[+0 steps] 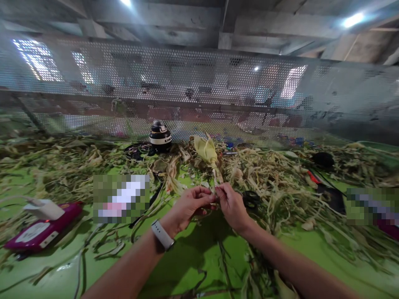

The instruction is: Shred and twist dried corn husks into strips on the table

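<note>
Over the middle of the green table, my left hand (pixel 196 201) and my right hand (pixel 231 205) meet with fingertips pinched together. Both grip the lower stem of a pale yellow, flower-shaped dried leaf piece (pixel 205 150). Its broad cupped leaves point up and away from me, and the narrow stem looks twisted or wrapped. My fingers hide the stem's lower end. Black-handled scissors (pixel 251 199) lie just beyond my right hand. A pale watch band (pixel 162 235) circles my left wrist.
Dried leaf strips (pixel 274 182) cover much of the green table (pixel 193 253). A black jar (pixel 160 137) stands before a perforated metal screen (pixel 187 83). At left, a white charger (pixel 46 209) sits in a magenta power strip (pixel 21 241). A blurred-out bright device (pixel 123 199) lies nearby.
</note>
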A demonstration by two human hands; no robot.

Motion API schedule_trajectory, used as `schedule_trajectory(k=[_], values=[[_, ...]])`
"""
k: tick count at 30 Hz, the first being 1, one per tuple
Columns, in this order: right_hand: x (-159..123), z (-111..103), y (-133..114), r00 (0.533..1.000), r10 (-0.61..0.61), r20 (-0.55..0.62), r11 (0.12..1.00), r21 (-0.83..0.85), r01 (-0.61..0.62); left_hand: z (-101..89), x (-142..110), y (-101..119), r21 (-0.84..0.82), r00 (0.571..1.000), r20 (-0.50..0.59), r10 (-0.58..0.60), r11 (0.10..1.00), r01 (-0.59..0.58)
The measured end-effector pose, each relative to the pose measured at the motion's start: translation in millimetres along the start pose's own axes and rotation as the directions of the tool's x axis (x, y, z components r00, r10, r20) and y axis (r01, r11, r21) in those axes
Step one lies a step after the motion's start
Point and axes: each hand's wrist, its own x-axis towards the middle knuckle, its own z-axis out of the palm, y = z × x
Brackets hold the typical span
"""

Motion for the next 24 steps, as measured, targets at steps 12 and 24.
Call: schedule_trajectory(k=[12, 24], values=[[-1.4, 0.0, 0.2, 1.000, -0.004, -0.005, 1.000, -0.007, 0.004, 1.4, 1.3, -1.1, -0.015, 0.999, -0.001, 0.037, 0.999, -0.037], [3.2, -5.2, -0.5, 0.997, -0.049, 0.061, 0.998, -0.035, 0.051, 1.1, 2.6, -2.2, 0.069, 0.999, -0.026, 0.044, 0.997, -0.042]])
